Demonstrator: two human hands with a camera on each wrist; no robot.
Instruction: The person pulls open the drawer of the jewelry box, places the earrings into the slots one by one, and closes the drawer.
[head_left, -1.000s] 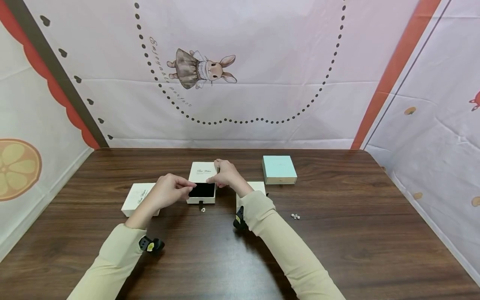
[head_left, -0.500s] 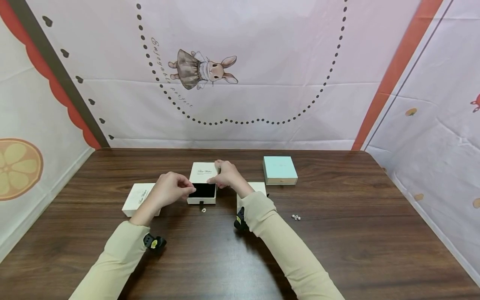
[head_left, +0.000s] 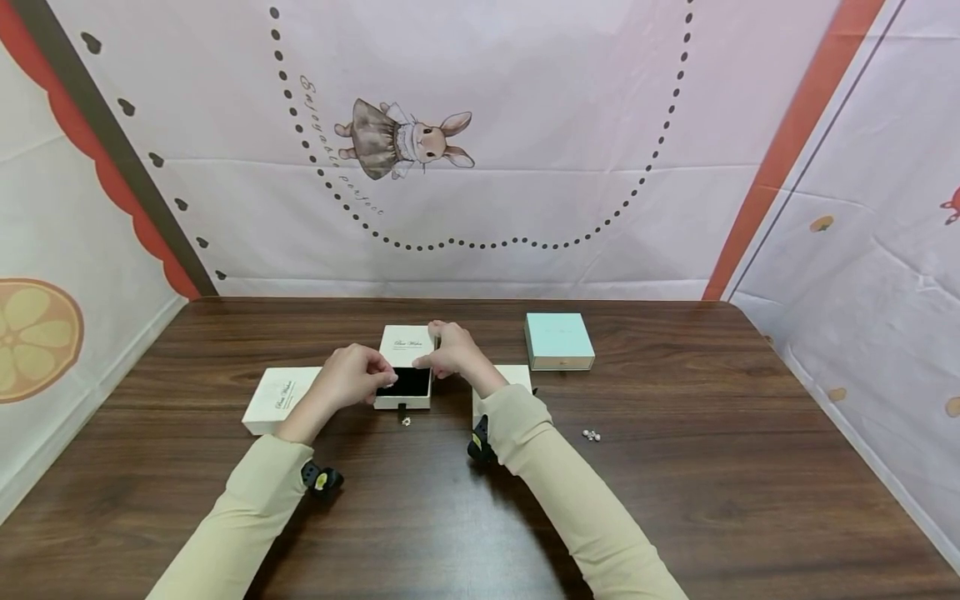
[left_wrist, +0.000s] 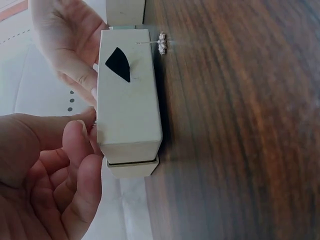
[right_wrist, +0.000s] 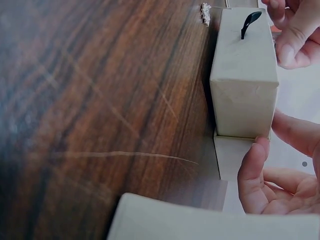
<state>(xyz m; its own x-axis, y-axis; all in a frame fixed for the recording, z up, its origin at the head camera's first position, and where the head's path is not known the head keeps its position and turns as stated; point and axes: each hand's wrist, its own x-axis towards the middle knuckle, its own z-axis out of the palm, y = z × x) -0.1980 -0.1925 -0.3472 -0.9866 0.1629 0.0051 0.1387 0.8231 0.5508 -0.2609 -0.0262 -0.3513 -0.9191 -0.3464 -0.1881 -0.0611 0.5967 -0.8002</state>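
Note:
A white drawer-style gift box [head_left: 399, 335] lies on the table with its drawer [head_left: 390, 402] pulled out, showing a black lining and a black ribbon tab [left_wrist: 119, 65]. My left hand [head_left: 347, 379] is over the left part of the drawer. Its thumb and fingertips pinch a tiny shiny earring [left_wrist: 94, 124], mostly hidden by the fingers. At the box's right side, my right hand [head_left: 454, 350] grips the sleeve, with a fingertip at its side edge. Another earring [left_wrist: 162, 44], a sparkling cluster with a thin post, lies on the wood just before the drawer front.
To the left sits a closed white box [head_left: 273, 400]. Another white box [head_left: 513, 375] lies under my right forearm, partly covered. A mint-green box [head_left: 559, 337] stands at the back right. Several small pearly pieces [head_left: 591, 435] lie on the table [head_left: 712, 467] to the right.
My left hand has shifted slightly right, its fingertips now farther over the black-lined drawer. The right hand and the boxes have stayed in place.

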